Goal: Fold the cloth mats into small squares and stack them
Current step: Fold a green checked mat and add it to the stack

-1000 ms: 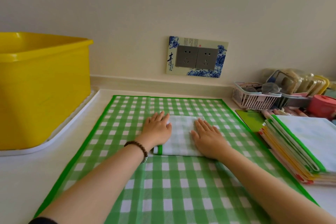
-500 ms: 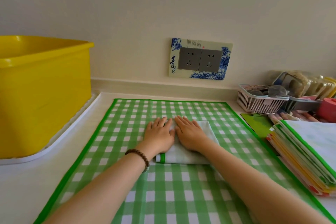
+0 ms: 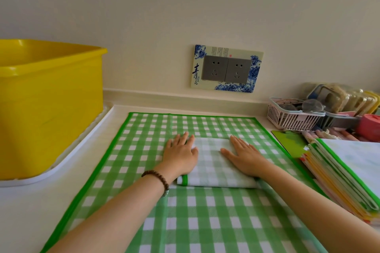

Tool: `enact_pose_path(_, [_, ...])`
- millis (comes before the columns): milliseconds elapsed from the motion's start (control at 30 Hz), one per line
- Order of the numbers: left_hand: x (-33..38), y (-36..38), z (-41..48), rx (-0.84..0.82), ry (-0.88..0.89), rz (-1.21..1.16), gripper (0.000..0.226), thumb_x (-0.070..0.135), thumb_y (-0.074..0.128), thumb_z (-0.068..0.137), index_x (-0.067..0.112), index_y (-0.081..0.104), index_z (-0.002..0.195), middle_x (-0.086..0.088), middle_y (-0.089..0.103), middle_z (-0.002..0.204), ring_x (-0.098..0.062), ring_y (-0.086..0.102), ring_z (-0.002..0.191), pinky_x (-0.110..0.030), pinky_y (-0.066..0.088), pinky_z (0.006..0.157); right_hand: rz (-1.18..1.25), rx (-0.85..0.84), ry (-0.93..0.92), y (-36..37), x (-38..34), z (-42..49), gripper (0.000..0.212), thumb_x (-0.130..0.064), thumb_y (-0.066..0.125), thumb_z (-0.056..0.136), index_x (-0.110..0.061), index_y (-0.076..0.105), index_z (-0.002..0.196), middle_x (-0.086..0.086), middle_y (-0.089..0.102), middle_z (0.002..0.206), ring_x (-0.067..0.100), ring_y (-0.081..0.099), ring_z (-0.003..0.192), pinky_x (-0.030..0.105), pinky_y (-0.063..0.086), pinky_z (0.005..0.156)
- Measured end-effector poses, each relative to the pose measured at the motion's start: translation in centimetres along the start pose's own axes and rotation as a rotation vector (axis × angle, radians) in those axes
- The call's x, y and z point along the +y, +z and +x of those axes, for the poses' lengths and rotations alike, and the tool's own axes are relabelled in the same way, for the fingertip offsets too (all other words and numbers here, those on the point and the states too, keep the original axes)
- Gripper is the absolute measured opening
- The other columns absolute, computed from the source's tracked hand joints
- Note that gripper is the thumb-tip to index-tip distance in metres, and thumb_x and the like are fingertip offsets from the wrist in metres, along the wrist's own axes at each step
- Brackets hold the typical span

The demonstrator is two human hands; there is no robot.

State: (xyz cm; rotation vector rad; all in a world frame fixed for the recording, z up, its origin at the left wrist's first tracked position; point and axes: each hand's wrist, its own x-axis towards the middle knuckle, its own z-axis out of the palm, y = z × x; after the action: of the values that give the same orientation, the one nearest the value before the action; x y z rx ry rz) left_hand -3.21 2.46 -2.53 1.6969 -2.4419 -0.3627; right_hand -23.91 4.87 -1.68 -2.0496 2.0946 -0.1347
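Note:
A folded green-checked cloth mat (image 3: 213,167) lies as a small square on top of a larger green-checked mat (image 3: 185,222) spread flat on the counter. My left hand (image 3: 182,155) presses flat on the folded mat's left edge, fingers together, a bead bracelet on the wrist. Flat on the right part of that square rests my right hand (image 3: 243,155). Neither hand grips anything. At the right lies a pile of flat cloth mats (image 3: 347,172) with green, yellow and pink edges.
A big yellow tub (image 3: 47,104) stands on a white tray (image 3: 61,162) at the left. A wall socket plate (image 3: 226,69) is behind. A pink basket (image 3: 292,116) and assorted containers crowd the back right corner. A green card (image 3: 287,142) lies beside the pile.
My right hand has slid from beside the left hand out to the right across the folded mat. The left hand has shifted slightly left. The view has dropped a little.

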Motion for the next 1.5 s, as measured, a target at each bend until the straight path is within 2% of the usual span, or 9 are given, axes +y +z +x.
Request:
enact_pose_path(267, [-1.5,-1.9,-0.8,-0.011,-0.024,-0.347,0.068,0.055,0.024,0.098,0.019,0.005,0.153,0.002,-0.002,0.16,-0.017,0.003,0.147,-0.038,0.01,0.12,0.346,0.05,0.08,-2.5,0.1,-1.7,0.074,-0.045,0.057,0.089,-0.019,0.021,0.149,0.006,0.029,0.153,0.025,0.033,0.137,0.037,0.03,0.11])
enact_pose_path(400, [-2.7,-2.2,-2.2,-0.074,-0.059,-0.292,0.086,0.067,0.033,0.089,0.015,0.007,0.152,-0.003,0.008,0.16,-0.022,0.015,0.146,-0.042,0.02,0.118,0.469,0.028,0.14,-4.0,0.9,-2.3,0.069,-0.036,0.068,0.083,-0.012,0.04,0.14,0.008,0.046,0.142,0.025,0.049,0.124,0.039,0.04,0.106])
enact_pose_path(633, [-1.7,-1.7,-4.3,-0.167,-0.072,-0.016,0.097,0.077,0.02,0.084,0.011,-0.004,0.152,-0.005,-0.008,0.16,-0.024,-0.003,0.147,-0.044,0.002,0.119,0.487,-0.144,0.325,-5.1,-0.1,-2.8,0.062,-0.038,0.073,0.077,-0.004,0.053,0.125,0.008,0.062,0.119,0.022,0.058,0.106,0.034,0.049,0.095])
enact_pose_path(867, [-1.0,-1.3,-5.0,-0.162,-0.11,0.076,0.095,0.075,0.015,0.086,0.009,-0.013,0.15,-0.007,-0.016,0.158,-0.024,-0.01,0.146,-0.044,-0.004,0.119,0.762,-0.186,0.462,-5.6,-1.6,-2.8,0.059,-0.019,0.078,0.075,-0.002,0.048,0.123,0.01,0.059,0.115,0.025,0.056,0.111,0.036,0.046,0.1])
enact_pose_path(1033, [-1.0,-1.4,-5.2,-0.137,-0.106,0.029,0.092,0.073,0.014,0.087,0.01,-0.008,0.151,-0.006,-0.011,0.159,-0.024,-0.006,0.147,-0.043,-0.003,0.119,1.077,-0.261,0.404,-6.0,-2.6,-3.9,0.039,-0.011,0.068,0.083,-0.002,0.05,0.117,0.013,0.062,0.107,0.028,0.061,0.097,0.041,0.051,0.086])
enact_pose_path(1100, [-1.1,-1.5,-5.0,-0.105,-0.103,-0.052,0.087,0.07,0.019,0.089,0.012,0.001,0.152,-0.005,0.003,0.16,-0.023,0.003,0.147,-0.044,0.003,0.119,1.151,-0.254,0.374,-6.1,-2.9,-4.6,0.03,-0.011,0.064,0.087,-0.002,0.051,0.113,0.013,0.064,0.1,0.025,0.062,0.087,0.04,0.053,0.076])
enact_pose_path(1200, [-0.4,-2.1,-5.0,-0.069,-0.062,-0.405,0.074,0.064,0.032,0.091,0.017,0.024,0.148,-0.003,0.035,0.15,-0.022,0.035,0.136,-0.038,0.029,0.112,1.208,-0.18,0.332,-6.4,-2.9,-5.4,0.031,-0.006,0.061,0.088,-0.001,0.051,0.117,0.012,0.064,0.094,0.023,0.063,0.079,0.035,0.055,0.062])
enact_pose_path(1367, [2.5,-4.0,-5.2,-0.074,-0.135,-0.904,0.086,0.068,0.043,0.083,0.01,0.03,0.146,-0.007,0.038,0.149,-0.025,0.042,0.132,-0.041,0.033,0.111,1.241,-0.052,0.198,-8.8,-1.7,-7.3,0.034,-0.006,0.057,0.09,-0.006,0.051,0.123,0.01,0.064,0.099,0.023,0.063,0.082,0.036,0.057,0.064])
enact_pose_path(1500, [6.3,-5.6,-5.2,-0.165,-0.107,-1.392,0.036,0.042,0.049,0.094,0.012,0.062,0.109,-0.008,0.07,0.108,-0.02,0.067,0.095,-0.031,0.055,0.077,1.219,0.038,0.133,-12.1,1.4,-10.1,0.028,-0.009,0.058,0.09,-0.013,0.057,0.118,0.01,0.067,0.107,0.023,0.066,0.084,0.034,0.058,0.065])
